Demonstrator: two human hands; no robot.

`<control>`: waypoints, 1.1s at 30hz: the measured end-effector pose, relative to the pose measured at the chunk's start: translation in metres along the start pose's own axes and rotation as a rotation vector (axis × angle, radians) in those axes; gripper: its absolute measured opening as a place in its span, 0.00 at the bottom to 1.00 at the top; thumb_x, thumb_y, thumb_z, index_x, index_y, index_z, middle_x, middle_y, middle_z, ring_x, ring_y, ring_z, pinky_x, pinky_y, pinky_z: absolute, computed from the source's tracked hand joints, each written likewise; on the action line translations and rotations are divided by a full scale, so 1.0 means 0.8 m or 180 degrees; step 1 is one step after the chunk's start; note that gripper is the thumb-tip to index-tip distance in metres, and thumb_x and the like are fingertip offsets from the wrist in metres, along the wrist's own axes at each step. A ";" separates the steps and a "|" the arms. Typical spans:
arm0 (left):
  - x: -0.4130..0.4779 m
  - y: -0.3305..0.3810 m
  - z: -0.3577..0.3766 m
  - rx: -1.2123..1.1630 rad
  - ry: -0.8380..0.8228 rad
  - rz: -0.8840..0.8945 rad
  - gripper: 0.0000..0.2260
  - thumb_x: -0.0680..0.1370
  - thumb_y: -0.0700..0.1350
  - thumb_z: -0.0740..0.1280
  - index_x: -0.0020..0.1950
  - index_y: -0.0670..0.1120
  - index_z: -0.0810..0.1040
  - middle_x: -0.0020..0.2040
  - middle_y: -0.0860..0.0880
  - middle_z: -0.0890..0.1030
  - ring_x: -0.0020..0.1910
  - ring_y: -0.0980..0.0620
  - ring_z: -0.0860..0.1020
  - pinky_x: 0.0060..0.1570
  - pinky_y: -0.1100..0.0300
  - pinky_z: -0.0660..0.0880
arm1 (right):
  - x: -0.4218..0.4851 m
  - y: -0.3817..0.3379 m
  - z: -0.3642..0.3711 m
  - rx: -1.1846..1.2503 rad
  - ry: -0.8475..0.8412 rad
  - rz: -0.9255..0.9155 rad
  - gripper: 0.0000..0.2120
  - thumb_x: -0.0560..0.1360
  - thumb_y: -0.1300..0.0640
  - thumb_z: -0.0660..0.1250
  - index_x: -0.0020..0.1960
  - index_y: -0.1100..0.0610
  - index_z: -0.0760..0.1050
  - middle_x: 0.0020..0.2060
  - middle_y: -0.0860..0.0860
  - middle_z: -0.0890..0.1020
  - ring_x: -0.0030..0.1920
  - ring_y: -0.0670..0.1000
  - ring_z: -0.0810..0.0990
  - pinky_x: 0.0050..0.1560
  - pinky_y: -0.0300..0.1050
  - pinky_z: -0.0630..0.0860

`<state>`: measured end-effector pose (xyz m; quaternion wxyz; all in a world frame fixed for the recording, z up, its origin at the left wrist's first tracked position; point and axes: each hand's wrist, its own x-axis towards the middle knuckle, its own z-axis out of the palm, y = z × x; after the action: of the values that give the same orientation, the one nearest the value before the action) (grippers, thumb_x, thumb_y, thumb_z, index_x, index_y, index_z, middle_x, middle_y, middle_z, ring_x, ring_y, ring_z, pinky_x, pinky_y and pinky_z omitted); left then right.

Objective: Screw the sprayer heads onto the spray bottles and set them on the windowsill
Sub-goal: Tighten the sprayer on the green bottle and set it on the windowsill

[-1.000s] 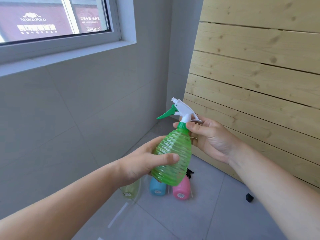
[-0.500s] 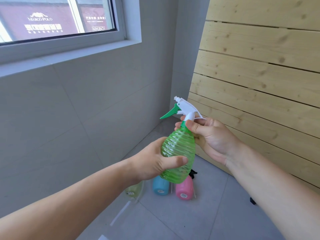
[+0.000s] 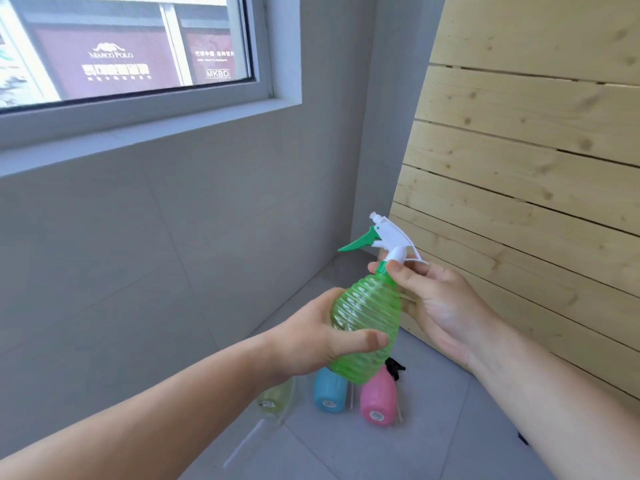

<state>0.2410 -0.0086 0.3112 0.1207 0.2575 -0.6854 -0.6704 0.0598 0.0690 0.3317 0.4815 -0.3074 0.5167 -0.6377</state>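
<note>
A ribbed green spray bottle point(image 3: 367, 317) is held in the air at mid-frame, tilted slightly left. My left hand point(image 3: 311, 337) wraps around its belly. On its neck sits a white sprayer head point(image 3: 391, 237) with a green trigger pointing left. My right hand point(image 3: 440, 303) pinches the green collar at the neck with thumb and fingers. The grey windowsill point(image 3: 145, 133) runs along the upper left under the window.
On the grey tile floor below lie a blue bottle point(image 3: 329, 393), a pink bottle point(image 3: 377, 400), a pale yellow-clear bottle point(image 3: 277, 398) and a black sprayer head point(image 3: 394, 367). A slatted wooden panel point(image 3: 519, 150) leans at the right.
The view has shifted a little right and up toward the window. The green bottle stays in both hands, with my right fingers still at its collar.
</note>
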 end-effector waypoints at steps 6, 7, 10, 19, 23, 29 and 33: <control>0.002 0.006 -0.030 -0.0818 0.0559 0.0070 0.27 0.69 0.58 0.77 0.65 0.53 0.78 0.51 0.52 0.88 0.47 0.54 0.87 0.40 0.60 0.82 | -0.009 -0.001 0.007 -0.0961 0.0009 -0.0208 0.24 0.67 0.46 0.71 0.62 0.49 0.78 0.55 0.49 0.86 0.57 0.50 0.83 0.54 0.48 0.78; 0.004 0.006 -0.037 -0.0886 0.0672 0.0099 0.27 0.69 0.60 0.75 0.66 0.54 0.78 0.53 0.51 0.88 0.49 0.52 0.87 0.45 0.57 0.83 | -0.010 0.000 0.016 -0.1102 -0.0171 -0.0298 0.23 0.69 0.48 0.72 0.63 0.46 0.77 0.55 0.46 0.86 0.57 0.47 0.83 0.52 0.44 0.79; 0.009 0.013 -0.055 -0.1040 0.0914 0.0228 0.20 0.70 0.60 0.71 0.62 0.60 0.81 0.60 0.48 0.87 0.61 0.46 0.84 0.64 0.44 0.80 | -0.002 0.002 0.047 -0.1641 -0.0492 -0.0700 0.23 0.74 0.52 0.72 0.66 0.36 0.72 0.58 0.37 0.83 0.59 0.39 0.80 0.53 0.36 0.77; 0.047 0.097 -0.168 -0.0985 0.1464 0.0880 0.13 0.84 0.46 0.63 0.68 0.54 0.76 0.56 0.50 0.88 0.53 0.51 0.87 0.47 0.56 0.84 | 0.125 -0.062 0.144 -0.2264 -0.0360 -0.1553 0.27 0.73 0.46 0.70 0.66 0.26 0.65 0.54 0.34 0.83 0.57 0.36 0.79 0.59 0.43 0.77; 0.077 0.169 -0.244 -0.0792 0.1663 0.1033 0.15 0.83 0.42 0.66 0.71 0.49 0.76 0.63 0.44 0.85 0.53 0.48 0.86 0.59 0.48 0.82 | 0.224 -0.110 0.193 -0.2164 -0.0312 -0.1764 0.25 0.73 0.46 0.70 0.66 0.30 0.67 0.52 0.39 0.85 0.52 0.42 0.84 0.55 0.46 0.79; 0.122 0.249 -0.345 -0.0339 0.2007 0.1025 0.07 0.81 0.40 0.71 0.58 0.49 0.81 0.59 0.44 0.85 0.57 0.45 0.84 0.68 0.50 0.75 | 0.348 -0.172 0.249 -0.2174 -0.0193 -0.2002 0.26 0.72 0.50 0.73 0.68 0.44 0.69 0.55 0.41 0.82 0.52 0.41 0.80 0.52 0.42 0.77; 0.153 0.245 -0.388 -0.0364 0.2224 0.0930 0.20 0.79 0.37 0.73 0.70 0.43 0.76 0.57 0.44 0.86 0.56 0.44 0.84 0.66 0.49 0.77 | 0.405 -0.164 0.266 -0.2126 -0.0202 -0.1839 0.31 0.72 0.53 0.74 0.72 0.48 0.68 0.62 0.51 0.81 0.58 0.51 0.81 0.59 0.53 0.79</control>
<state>0.2596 -0.3433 0.5038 0.4555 0.3629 -0.5938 -0.5551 0.0979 -0.3099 0.4821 0.1733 -0.5974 0.5722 -0.5344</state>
